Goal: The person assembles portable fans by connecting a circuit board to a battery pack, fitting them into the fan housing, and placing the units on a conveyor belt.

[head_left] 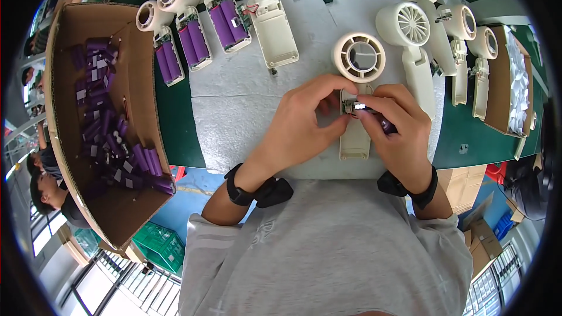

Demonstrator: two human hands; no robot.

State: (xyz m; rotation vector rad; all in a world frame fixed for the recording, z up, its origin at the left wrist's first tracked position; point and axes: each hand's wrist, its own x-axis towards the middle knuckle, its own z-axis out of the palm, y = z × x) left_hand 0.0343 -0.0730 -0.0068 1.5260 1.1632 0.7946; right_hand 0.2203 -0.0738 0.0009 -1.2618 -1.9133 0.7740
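Observation:
A cream handheld fan (339, 57) lies in front of me, its round head away from me and its open handle shell (355, 147) toward me. My left hand (293, 126) grips the upper handle between thumb and fingers, beside a small circuit board (349, 106). My right hand (404, 126) is closed around a purple battery pack (386, 124), its fingertips pinched near a bright white spot at the board. What exactly the right fingertips touch is partly hidden.
At the left a cardboard box (58, 111) holds many purple batteries. Several open fans (227, 20) with batteries stand at the back left. More cream fans (410, 23) stand at the right, by a box of white pieces (518, 82). White foam sheet (234, 111) covers the green table.

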